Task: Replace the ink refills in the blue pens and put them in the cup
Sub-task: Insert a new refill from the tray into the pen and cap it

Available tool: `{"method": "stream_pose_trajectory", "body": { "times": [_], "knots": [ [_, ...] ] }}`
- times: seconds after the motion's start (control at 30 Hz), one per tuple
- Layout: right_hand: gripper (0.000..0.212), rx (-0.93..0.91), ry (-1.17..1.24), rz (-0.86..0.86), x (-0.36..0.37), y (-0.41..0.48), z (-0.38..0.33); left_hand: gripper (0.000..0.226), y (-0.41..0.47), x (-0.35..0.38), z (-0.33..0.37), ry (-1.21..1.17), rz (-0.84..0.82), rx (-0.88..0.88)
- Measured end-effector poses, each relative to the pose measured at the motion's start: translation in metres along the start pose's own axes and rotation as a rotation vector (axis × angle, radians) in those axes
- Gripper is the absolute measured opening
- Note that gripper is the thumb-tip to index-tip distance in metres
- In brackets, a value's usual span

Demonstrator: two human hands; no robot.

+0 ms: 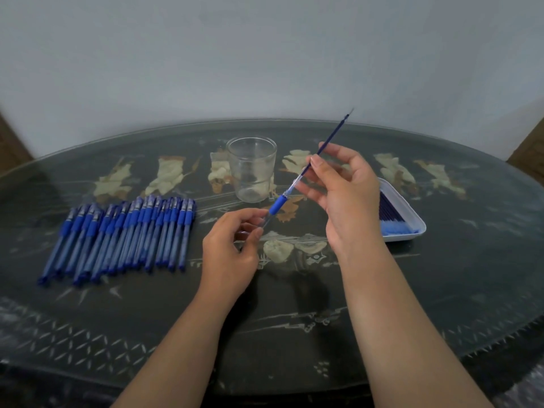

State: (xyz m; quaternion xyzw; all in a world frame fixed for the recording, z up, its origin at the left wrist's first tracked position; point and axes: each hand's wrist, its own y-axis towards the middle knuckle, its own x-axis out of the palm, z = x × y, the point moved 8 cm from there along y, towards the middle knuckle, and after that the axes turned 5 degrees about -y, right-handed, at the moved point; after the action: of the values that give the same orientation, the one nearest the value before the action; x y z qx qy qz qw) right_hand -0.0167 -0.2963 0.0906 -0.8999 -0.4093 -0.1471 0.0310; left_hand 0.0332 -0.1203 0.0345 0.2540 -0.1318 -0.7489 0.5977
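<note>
Left hand (232, 254) pinches a clear, blue-gripped plastic pen barrel (278, 205). Right hand (347, 189) pinches a thin dark-blue ink refill (332, 135), its lower end seemingly inside the barrel.

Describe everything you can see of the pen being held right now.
The pen is held in the air above the table, slanting up and away to the right. The left hand pinches its clear plastic barrel low down. Above that come a blue rubbery grip and a short clear front section. A thin dark blue refill sticks far out of that end, pinched by the right hand. In this view the pen lies just in front of the cup, apart from it.
</note>
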Motion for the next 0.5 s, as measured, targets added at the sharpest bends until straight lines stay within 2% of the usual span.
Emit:
{"method": "stream_pose_trajectory", "body": {
  "times": [0.13,0.3,0.5],
  "knots": [
    [0.016,-0.051,-0.125,-0.074,0.009,-0.002,0.002,0.037,0.000,0.000,0.000,-0.014,0.000,-0.021],
    [0.013,-0.061,-0.404,-0.192,0.022,-0.005,0.017,0.041,-0.001,-0.003,-0.003,-0.063,0.030,-0.082],
    [0.010,-0.064,-0.440,-0.287,0.033,-0.010,0.026,0.042,-0.001,-0.007,-0.004,-0.120,0.069,-0.133]
  ]
}}
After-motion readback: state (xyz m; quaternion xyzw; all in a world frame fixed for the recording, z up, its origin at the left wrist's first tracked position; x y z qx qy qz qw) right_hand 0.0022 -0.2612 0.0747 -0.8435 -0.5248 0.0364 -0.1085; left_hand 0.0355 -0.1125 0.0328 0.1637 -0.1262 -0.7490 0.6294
